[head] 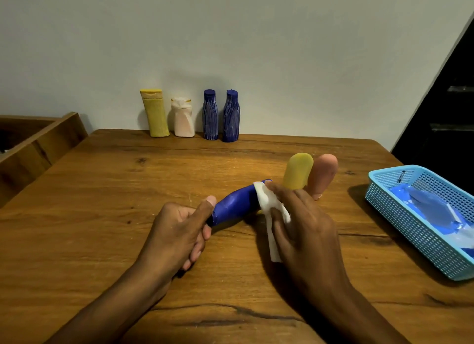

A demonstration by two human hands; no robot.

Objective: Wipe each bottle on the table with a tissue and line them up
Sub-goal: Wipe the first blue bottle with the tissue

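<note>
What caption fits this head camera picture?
Left hand holds a blue bottle while right hand wipes it with a tissue.

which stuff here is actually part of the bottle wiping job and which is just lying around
Part of the job:
blue bottle held by the left hand
tissue pressed on it by the right hand
four lined-up bottles by the wall
yellow bottle and pink bottle, waiting

Just lying about:
blue basket holding blue packets
wooden box at left

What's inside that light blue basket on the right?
The light blue basket holds a blue packet that looks like plastic, lying flat, with a clear, shiny bit near its front end. The basket's mesh wall and the picture edge hide whatever else may lie there.
</note>
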